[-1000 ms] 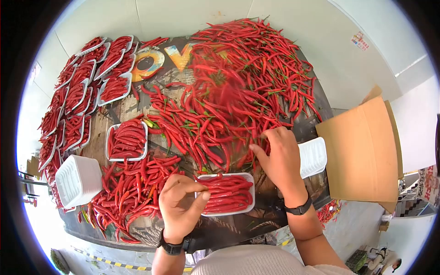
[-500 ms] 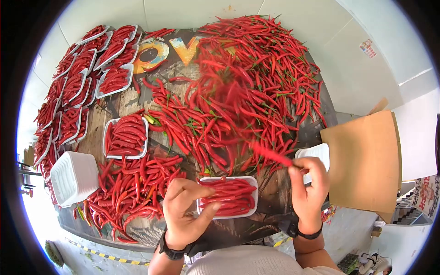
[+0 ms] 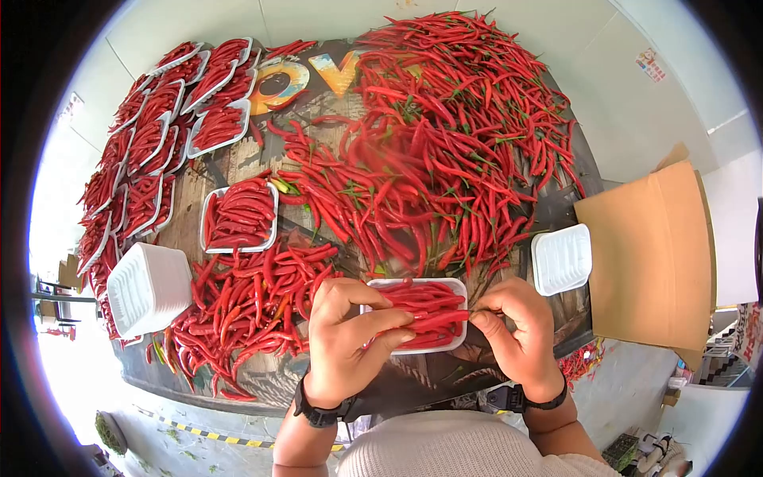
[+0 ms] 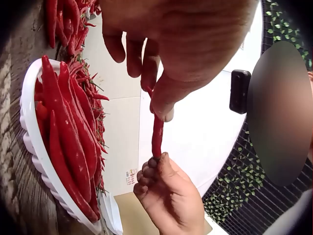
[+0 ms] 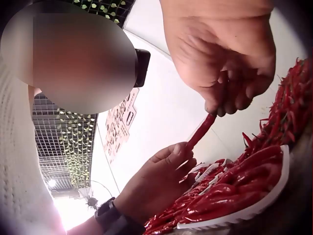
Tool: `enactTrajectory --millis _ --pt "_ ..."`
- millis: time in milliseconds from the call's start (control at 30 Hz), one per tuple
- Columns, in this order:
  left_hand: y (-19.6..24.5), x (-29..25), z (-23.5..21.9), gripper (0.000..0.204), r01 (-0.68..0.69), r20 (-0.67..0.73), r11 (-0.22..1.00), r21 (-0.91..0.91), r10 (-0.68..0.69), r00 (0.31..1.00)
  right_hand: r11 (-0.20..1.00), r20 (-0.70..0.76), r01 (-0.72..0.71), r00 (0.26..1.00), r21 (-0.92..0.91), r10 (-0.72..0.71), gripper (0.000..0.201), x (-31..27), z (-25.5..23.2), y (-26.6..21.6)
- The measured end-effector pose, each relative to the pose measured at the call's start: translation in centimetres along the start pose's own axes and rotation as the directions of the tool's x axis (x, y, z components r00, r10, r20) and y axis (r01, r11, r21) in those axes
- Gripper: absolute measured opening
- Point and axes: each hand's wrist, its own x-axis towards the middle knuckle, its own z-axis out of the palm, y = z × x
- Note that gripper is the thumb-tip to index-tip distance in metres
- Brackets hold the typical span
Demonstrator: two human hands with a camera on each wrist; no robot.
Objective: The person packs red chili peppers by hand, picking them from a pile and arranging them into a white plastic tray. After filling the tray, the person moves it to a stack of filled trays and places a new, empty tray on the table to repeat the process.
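Over the tray in front of me, a single red chili pepper [image 4: 157,137] is stretched between my two hands. My left hand [image 3: 350,338] pinches one end between thumb and fingertips. The thumb and fingers of my right hand [image 3: 520,338] pinch the stem end. Below them sits a white ribbed tray [image 4: 31,128] filled with red chilies laid side by side. In the left wrist view the held pepper is raised above the tray's contents, its tip partly hidden by the left thumb.
A large heap of stemmed chilies [image 3: 477,119] covers the far right of the table. Loose chilies [image 3: 254,310] lie left, beside stacked white trays [image 3: 143,290] and a filled tray [image 3: 238,215]. More filled trays line the far left. Another white tray [image 3: 563,258] stands near a cardboard box [image 3: 644,254].
My right hand has gone from the heap's edge, picked up a chili, and brought it in over the tray. The left hand has shifted right and now grips the pepper's other end.
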Motion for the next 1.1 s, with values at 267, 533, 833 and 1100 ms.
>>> enactTrajectory --millis 267,533,833,1100 --pt "-0.2 -0.3 0.0 0.025 0.067 0.09 0.979 -0.194 -0.05 0.995 0.96 0.126 -0.071 0.991 0.269 0.038 0.015 -1.1 -0.8 0.6" --pt "0.1 -0.2 0.3 0.022 0.105 0.205 0.941 -0.321 -0.039 0.978 0.749 0.38 -0.338 0.916 0.57 0.125 0.019 -2.7 -1.7 1.4" --pt "0.5 -0.3 0.4 0.02 0.144 0.247 0.936 -0.322 -0.064 0.967 0.583 0.462 -0.437 0.879 0.684 0.118 0.021 -3.0 -1.5 1.5" --pt "0.4 -0.2 1.0 0.019 0.151 0.174 0.984 -0.092 -0.133 0.976 0.926 0.781 -0.018 0.543 0.378 -0.308 0.023 -4.1 -12.4 3.6"
